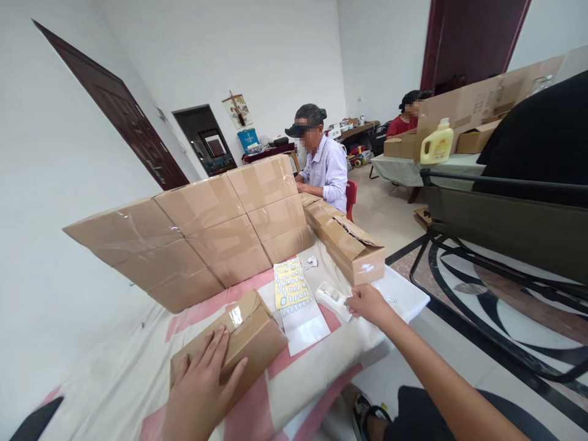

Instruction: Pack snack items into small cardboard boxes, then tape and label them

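My left hand [202, 383] lies flat with fingers spread on a small taped cardboard box [248, 334] at the near side of the table. My right hand [367, 303] reaches out to a white plastic tool [333, 298] on the table, fingers curled at its end. Between them a yellow sheet [289, 283] with small white labels rests on a white paper [303, 321].
A wall of stacked sealed cartons [197, 236] stands behind, and a long open carton [349, 242] at the right. The table wears a pink-and-white cloth [303, 376]. A person [321, 162] sits beyond; another sits at a far table with a yellow jug [437, 144]. A dark folding frame [505, 220] stands right.
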The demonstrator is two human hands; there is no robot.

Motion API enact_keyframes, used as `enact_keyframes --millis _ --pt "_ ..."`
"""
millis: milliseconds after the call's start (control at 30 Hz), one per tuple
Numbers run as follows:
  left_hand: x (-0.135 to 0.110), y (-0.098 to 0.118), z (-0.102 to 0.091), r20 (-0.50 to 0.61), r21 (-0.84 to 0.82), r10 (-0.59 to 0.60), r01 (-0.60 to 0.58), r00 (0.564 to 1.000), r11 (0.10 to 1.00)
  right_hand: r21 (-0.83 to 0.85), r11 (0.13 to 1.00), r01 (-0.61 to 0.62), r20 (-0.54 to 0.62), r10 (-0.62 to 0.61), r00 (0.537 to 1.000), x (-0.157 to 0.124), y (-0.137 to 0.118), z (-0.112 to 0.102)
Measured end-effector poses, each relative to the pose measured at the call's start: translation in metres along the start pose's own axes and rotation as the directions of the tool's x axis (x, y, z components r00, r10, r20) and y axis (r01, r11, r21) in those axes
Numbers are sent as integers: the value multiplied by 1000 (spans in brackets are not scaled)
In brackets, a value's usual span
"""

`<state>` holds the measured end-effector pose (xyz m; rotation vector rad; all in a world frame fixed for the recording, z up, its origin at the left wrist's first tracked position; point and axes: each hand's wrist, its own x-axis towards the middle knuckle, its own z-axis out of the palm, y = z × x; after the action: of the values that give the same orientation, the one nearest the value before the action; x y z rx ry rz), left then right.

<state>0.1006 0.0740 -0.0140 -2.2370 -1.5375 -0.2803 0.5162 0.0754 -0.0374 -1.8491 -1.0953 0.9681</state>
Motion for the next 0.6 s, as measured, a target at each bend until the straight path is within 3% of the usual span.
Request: enact_keyframes --millis 300,600 --pt "1 8 -13 17 -9 -40 40 999 999 77 997 -10 26 8 1000 -4 2 -1" --pt "1 0 -4 -8 -72 -22 22 1000 997 264 958 -112 149 74 986 -16 -4 -16"
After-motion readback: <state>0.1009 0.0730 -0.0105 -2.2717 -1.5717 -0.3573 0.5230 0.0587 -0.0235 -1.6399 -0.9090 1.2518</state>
